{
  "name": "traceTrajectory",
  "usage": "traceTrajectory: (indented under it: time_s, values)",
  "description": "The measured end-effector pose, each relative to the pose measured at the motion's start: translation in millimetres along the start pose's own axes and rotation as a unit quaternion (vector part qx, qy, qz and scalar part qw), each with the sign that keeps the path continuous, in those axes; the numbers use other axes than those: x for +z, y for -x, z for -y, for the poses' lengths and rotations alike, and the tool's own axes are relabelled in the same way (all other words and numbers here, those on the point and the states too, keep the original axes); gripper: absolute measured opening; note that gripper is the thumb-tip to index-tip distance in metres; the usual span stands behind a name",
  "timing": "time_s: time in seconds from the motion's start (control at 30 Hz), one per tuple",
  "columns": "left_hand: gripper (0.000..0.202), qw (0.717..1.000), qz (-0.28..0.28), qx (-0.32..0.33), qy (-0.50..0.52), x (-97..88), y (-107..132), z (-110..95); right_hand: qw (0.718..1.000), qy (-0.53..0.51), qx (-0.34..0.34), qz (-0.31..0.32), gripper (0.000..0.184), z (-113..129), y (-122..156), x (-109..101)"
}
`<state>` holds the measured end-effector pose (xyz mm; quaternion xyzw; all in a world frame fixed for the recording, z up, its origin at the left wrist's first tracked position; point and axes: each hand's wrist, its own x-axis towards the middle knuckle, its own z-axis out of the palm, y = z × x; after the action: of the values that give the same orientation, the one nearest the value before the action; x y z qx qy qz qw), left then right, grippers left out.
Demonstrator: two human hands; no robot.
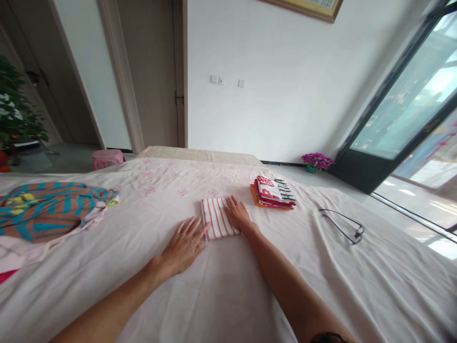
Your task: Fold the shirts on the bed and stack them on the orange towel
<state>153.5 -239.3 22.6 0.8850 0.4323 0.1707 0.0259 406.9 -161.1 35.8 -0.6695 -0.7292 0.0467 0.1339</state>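
Note:
A white cloth with red stripes, folded into a small square, lies flat in the middle of the pale sheet. Over its right side rests my right hand, palm down with the fingers stretched out. My left hand lies flat at the cloth's left edge, fingers spread, its fingertips at or near the fabric. Just beyond my right hand sits a stack of folded clothes, with orange and red layers under a white printed top piece.
Crumpled striped clothing in teal and brown is heaped on the left over pink fabric. Black-framed glasses lie on the sheet at right. Beyond it stand a pink stool and a pot of purple flowers.

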Motion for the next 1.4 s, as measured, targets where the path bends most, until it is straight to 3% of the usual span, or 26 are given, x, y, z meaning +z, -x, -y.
traceTrajectory:
  time_s: [0.13, 0.27, 0.4, 0.53, 0.87, 1.17, 1.4]
  values:
    - [0.047, 0.997, -0.024, -0.016, 0.078, -6.8, 17, 16, 0.997, -0.044, 0.042, -0.038, 0.052, -3, -2, -2]
    - [0.046, 0.984, -0.067, -0.082, 0.141, -9.7, 15, 21, 0.994, -0.084, 0.050, -0.039, 0.043, -2, 1, -9]
    - [0.044, 0.978, -0.094, -0.107, 0.155, -10.5, 11, 24, 0.991, -0.092, 0.091, -0.041, 0.044, -3, 8, -16]
    - [0.040, 0.980, -0.095, -0.098, 0.144, -9.7, 10, 26, 0.984, -0.112, 0.135, -0.024, 0.052, -8, 10, -22]
    - [0.037, 0.983, -0.083, -0.079, 0.140, -9.4, 10, 29, 0.966, -0.162, 0.189, 0.076, 0.052, -7, -4, -39]
    - [0.037, 0.986, -0.078, -0.065, 0.134, -7.6, 9, 34, 0.945, -0.180, 0.252, 0.101, 0.062, 0, -15, -43]
    - [0.038, 0.988, -0.070, -0.062, 0.122, -8.5, 9, 34, 0.939, -0.219, 0.242, 0.111, 0.041, 11, -9, -52]
